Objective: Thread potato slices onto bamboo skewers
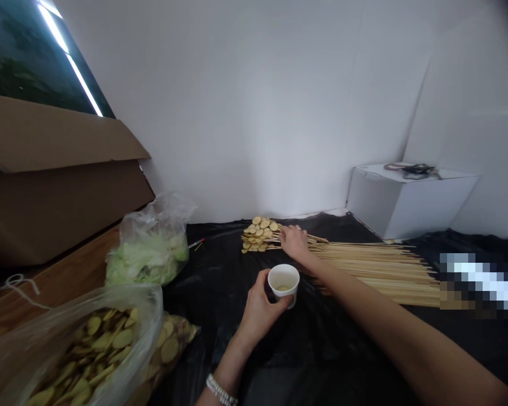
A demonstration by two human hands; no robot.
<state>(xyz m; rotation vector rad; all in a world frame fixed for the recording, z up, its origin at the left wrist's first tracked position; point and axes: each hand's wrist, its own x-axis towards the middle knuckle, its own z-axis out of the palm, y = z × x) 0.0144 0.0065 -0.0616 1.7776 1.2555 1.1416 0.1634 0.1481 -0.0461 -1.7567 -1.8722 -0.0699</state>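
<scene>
My left hand (pixel 262 310) is wrapped round a white paper cup (pixel 284 277), which stands upright and has a little pale content at its bottom. Farther off, my right hand (pixel 294 241) reaches to the sticks right beside a pile of round yellow slices (pixel 258 232) on skewers; whether its fingers grip a skewer is hard to make out. Long thin bamboo sticks (pixel 376 268) lie in a wide bundle to the right, partly under my right forearm. Black plastic sheeting (pixel 220 270) lies beneath everything.
At the lower left, an open clear bag (pixel 148 299) holds many slices. Behind it stands a bag of pale green leaves (pixel 148 254). A large cardboard box (pixel 59 197) is at the far left. A white box (pixel 410 197) with a dark item on top stands at the back right.
</scene>
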